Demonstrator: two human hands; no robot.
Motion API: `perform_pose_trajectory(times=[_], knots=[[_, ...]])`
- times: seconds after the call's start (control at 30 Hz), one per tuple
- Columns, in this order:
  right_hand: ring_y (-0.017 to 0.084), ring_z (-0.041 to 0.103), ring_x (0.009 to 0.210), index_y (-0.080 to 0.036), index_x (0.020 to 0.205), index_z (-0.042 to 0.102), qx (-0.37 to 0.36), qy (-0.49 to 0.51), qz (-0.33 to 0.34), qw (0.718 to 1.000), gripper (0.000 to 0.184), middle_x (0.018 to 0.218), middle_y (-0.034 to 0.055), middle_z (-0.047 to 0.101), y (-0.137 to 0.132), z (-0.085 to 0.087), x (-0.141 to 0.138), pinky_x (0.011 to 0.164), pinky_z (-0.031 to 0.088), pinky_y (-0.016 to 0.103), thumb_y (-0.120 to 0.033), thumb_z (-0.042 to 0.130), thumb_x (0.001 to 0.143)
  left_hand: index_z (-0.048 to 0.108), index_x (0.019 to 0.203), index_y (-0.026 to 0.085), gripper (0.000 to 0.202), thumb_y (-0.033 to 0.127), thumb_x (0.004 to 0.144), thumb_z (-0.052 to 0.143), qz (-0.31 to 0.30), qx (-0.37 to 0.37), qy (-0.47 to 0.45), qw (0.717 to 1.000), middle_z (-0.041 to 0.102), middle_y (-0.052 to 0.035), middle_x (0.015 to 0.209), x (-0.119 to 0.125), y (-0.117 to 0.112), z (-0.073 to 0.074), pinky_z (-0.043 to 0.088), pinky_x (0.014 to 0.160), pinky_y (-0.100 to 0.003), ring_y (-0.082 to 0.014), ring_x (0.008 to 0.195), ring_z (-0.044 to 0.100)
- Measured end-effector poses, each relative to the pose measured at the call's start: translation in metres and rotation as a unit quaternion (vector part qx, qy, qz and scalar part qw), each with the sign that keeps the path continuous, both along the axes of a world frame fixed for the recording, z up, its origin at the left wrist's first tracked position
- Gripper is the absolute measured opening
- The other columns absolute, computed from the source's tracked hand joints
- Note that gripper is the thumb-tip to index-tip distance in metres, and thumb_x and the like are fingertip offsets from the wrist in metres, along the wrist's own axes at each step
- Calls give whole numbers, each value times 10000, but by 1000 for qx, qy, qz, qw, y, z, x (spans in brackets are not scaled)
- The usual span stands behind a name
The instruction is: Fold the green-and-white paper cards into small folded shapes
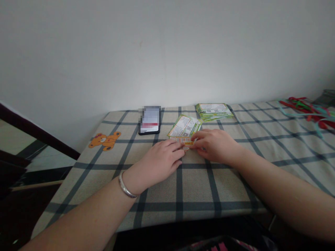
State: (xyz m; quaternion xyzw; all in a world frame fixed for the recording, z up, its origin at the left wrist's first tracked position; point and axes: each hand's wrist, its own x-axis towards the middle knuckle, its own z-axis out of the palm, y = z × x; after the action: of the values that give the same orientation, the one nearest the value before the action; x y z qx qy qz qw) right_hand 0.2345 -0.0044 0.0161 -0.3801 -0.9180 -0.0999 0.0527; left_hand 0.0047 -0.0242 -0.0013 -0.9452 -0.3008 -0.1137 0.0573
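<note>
A green and white printed leaflet (182, 126) lies on the checked tablecloth in front of me, with text and a small square code on it. Along its near edge runs an orange and yellow printed strip (186, 139); whether this is a folded flap or a separate sheet I cannot tell. My left hand (164, 159) has its curled fingers on the left end of that strip. From the right, my right hand (213, 143) grips the strip's other end, its fingertips close to those of the left. Parts of the strip are hidden under the fingers.
A stack of similar leaflets (214, 110) lies near the wall, behind the right hand. Left of it is a phone (150, 120), partly blurred out. A bear cutout (104, 141) is at the table's left edge. Red, green and pale blue ribbons (310, 109) lie at far right.
</note>
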Motion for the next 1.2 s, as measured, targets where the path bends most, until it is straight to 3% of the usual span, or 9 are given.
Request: perform_pose_trajectory(times=[0.57, 0.97, 1.2], knots=[[186, 649, 774, -219, 847, 739, 24, -22, -38, 999, 203, 927, 25, 726, 0, 1, 2, 596, 384, 294, -250, 539, 858, 622, 1163, 174, 283, 256, 895, 583, -21, -6, -15, 1000, 630, -70, 1262, -3, 2, 0, 402, 1067, -407, -223, 1220, 525], [204, 628, 848, -225, 891, 755, 26, -19, 16, 999, 213, 881, 25, 737, 8, 3, 8, 810, 391, 355, -192, 553, 831, 622, 1160, 183, 272, 252, 904, 564, -17, -23, -6, 1000, 620, -55, 1275, -4, 2, 0, 407, 1063, -411, -231, 1217, 517], [214, 605, 840, -200, 850, 739, 46, -39, 2, 998, 200, 868, 37, 730, 6, 2, 5, 810, 367, 367, -162, 545, 820, 627, 1157, 195, 262, 224, 931, 499, 1, -22, -17, 1000, 618, -58, 1278, -2, 0, -2, 410, 1064, -441, -229, 1223, 516]])
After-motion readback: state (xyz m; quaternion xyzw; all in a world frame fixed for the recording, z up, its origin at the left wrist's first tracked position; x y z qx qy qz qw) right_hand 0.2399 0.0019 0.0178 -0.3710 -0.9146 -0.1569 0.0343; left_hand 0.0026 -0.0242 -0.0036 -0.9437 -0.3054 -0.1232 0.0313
